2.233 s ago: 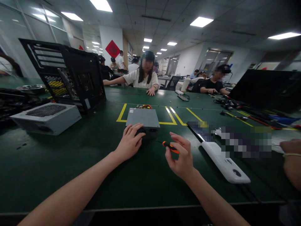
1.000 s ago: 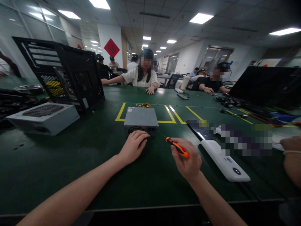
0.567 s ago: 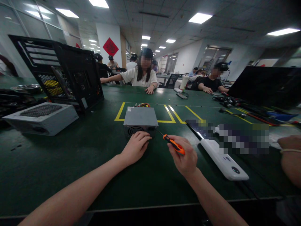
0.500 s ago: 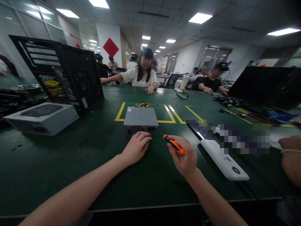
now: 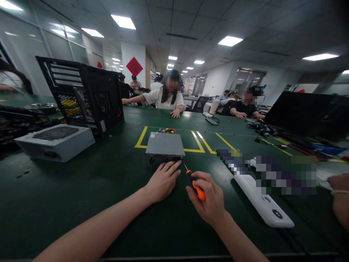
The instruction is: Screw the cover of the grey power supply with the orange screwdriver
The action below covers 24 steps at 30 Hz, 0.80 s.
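Observation:
In the head view a grey computer power supply (image 5: pixel 165 144) lies on the green table, its fan grille facing me and coloured wires at its far side. My left hand (image 5: pixel 163 182) rests before that near face, fingers stretched out, the fingertips at its lower right. Any small thing under the fingertips is too small to make out. My right hand (image 5: pixel 208 198) is closed around an orange and black screwdriver (image 5: pixel 196 187). The screwdriver's thin shaft points up and left, its tip close to the near right corner of the power supply; contact is unclear.
Left stand a black computer case (image 5: pixel 87 98), a second power supply (image 5: pixel 56 142) and a metal bowl (image 5: pixel 42 107). A white device (image 5: pixel 263 200) with a cable lies right, beside blurred items. A co-worker sits opposite, touching the case. Another person's hand (image 5: pixel 340 187) shows far right.
The screwdriver has drawn slightly toward me and left, now at a steeper angle. My left fingers have straightened and shifted right along the near face. The head view has tilted up a little.

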Motion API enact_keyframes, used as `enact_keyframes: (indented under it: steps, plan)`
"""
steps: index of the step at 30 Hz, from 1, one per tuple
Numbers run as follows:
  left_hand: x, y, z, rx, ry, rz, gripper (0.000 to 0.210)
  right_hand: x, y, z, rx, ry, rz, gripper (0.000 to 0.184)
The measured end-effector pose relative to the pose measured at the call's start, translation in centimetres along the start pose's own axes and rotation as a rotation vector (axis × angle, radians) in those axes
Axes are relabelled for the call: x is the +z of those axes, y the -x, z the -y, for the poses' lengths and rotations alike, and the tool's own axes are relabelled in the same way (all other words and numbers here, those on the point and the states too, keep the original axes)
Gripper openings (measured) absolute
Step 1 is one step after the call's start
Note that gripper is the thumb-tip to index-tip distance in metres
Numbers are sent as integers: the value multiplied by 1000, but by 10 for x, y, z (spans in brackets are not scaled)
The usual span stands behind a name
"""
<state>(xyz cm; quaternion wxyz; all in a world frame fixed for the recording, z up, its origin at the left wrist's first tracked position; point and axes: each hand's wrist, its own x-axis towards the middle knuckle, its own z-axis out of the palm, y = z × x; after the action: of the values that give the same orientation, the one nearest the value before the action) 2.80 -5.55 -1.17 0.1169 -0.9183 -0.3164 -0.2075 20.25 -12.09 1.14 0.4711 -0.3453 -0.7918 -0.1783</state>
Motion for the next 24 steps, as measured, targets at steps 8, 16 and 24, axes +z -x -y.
enact_keyframes:
  steps: [8,16,24]
  plan:
    - [-1,2,1,-14,-20,-79,35,-2,0,3,25,-37,-47,22]
    - [-3,4,6,-176,-58,-153,45,-2,0,1,57,107,-159,30]
    - [-1,3,7,-172,-75,-155,50,-2,1,-3,-34,124,-94,31]
